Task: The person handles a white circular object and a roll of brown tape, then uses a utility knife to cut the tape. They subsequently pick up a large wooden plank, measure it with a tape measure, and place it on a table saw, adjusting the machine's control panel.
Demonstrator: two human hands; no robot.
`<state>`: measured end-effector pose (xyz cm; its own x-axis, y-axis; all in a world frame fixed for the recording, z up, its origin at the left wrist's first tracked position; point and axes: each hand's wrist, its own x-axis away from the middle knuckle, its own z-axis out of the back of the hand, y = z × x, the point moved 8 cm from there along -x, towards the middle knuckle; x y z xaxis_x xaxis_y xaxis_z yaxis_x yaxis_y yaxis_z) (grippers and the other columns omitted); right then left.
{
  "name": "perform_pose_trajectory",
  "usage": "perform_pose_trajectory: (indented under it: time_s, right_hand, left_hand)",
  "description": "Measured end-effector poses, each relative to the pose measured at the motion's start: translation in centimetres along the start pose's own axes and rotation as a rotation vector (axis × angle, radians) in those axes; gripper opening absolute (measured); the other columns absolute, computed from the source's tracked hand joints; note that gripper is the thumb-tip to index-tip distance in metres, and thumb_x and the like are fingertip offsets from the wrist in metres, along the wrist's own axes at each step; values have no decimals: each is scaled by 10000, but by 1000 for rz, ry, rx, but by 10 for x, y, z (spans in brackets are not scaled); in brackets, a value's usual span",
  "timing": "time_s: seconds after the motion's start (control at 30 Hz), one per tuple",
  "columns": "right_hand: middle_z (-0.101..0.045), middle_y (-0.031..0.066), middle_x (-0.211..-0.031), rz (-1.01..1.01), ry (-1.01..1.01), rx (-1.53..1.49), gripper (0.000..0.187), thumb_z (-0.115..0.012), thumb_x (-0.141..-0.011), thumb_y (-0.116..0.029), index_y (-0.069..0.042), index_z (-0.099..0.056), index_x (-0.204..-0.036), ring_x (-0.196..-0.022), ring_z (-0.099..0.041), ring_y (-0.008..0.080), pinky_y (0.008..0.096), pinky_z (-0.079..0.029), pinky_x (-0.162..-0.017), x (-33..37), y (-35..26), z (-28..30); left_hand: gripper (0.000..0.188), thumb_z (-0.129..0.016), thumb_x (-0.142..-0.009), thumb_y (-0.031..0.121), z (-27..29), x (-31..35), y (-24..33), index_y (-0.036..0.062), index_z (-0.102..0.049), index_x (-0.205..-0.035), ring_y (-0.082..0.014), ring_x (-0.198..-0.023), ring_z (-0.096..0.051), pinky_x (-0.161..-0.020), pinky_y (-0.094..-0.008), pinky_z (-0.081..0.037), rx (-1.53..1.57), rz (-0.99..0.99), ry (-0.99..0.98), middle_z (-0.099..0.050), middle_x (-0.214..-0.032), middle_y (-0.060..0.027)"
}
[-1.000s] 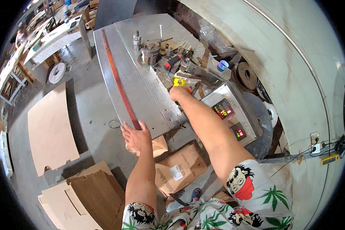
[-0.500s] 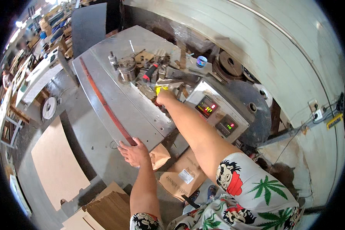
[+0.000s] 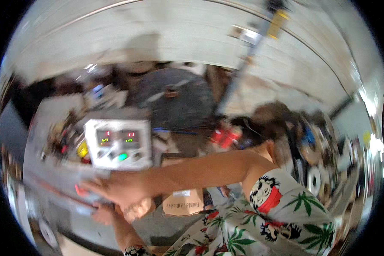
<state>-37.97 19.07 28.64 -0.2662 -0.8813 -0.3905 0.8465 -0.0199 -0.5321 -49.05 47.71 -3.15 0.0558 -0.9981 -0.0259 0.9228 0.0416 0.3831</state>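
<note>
A: Surroundings, please.

B: One pale control box [image 3: 134, 160], two lit displays and one green light on its front, on the grey metal table [image 3: 40, 160]. One yellow object [image 3: 82, 149], smeared, beside the box's left edge. Behind the box, one large dark disc [image 3: 181, 109] with a central hub. To the disc's right, red items [image 3: 226, 137], kind unclear. Below the forearm, one brown printed package [image 3: 181, 208].

A: Obstructions?

B: The right forearm, spanning the middle; the right hand [image 3: 119, 190] lies across the view above the left hand [image 3: 104, 214] and hides table behind it.

A: The strip?

B: One red strip [image 3: 57, 190], long, narrow, dull, blurred; lying slantwise along the table's near edge, its right end by the left hand.

A: Grips?

B: Right: fingers extended, a small bright red object [image 3: 80, 190] at their tips; pinched or merely near, cannot tell. Left: fingers at the strip's end; pressing or pinching, cannot tell.
</note>
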Motion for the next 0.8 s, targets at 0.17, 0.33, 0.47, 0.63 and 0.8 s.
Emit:
perform_pose_trajectory:
  time_s: [0.17,0.33,0.47,0.63,0.8]
  right_hand:
    - [-639,321,-1334,-589,16,-285,651,-624,-1060,-155,-98,-362,-1653,-1111,-708,462,534,-549,-936,278,-45,64]
    - [-669,181,-1244,-1432,705,-259,478,-614,-1019,-103,-17,-520,-1480,-1159,-664,271,430,-532,-1004,635,-136,64]
    - [-720,187,-1122,-1644,1538,-124,483,-710,-932,-127,-25,-542,-1373,-995,-719,283,445,-577,-893,817,-267,23]
    - [-722,176,-918,-1908,1852,9,396,-685,-1024,-327,-7,-622,-1249,-841,-744,268,432,-577,-792,875,-349,16]
    - [-769,253,-992,-2286,1458,517,356,-683,-1041,-343,-68,-693,-1267,-921,-737,478,556,-572,-802,922,-442,6]
  left_hand:
    - [697,-570,-1032,614,-2,169,48,17,-621,-1387,-351,-1197,-681,-970,-502,-586,449,-801,201,-674,-1346,-198]
    - [571,-597,-1057,496,-59,429,-20,9,-617,-1354,-303,-1091,-671,-889,-448,-582,477,-1463,-583,-675,-1263,-169]
    - [483,-616,-1075,413,-96,576,-100,4,-614,-1331,-269,-1017,-663,-832,-410,-579,118,-1436,-1287,-676,-1204,-148]
    - [375,-641,-1097,309,-97,790,-147,-3,-610,-1302,-227,-924,-654,-761,-363,-575,5,-1333,-1830,-677,-1131,-121]
    - [332,-699,-1042,343,93,1063,-190,19,-672,-970,-119,-657,-597,-613,-322,-506,-209,-1516,-2305,-637,-738,-21]
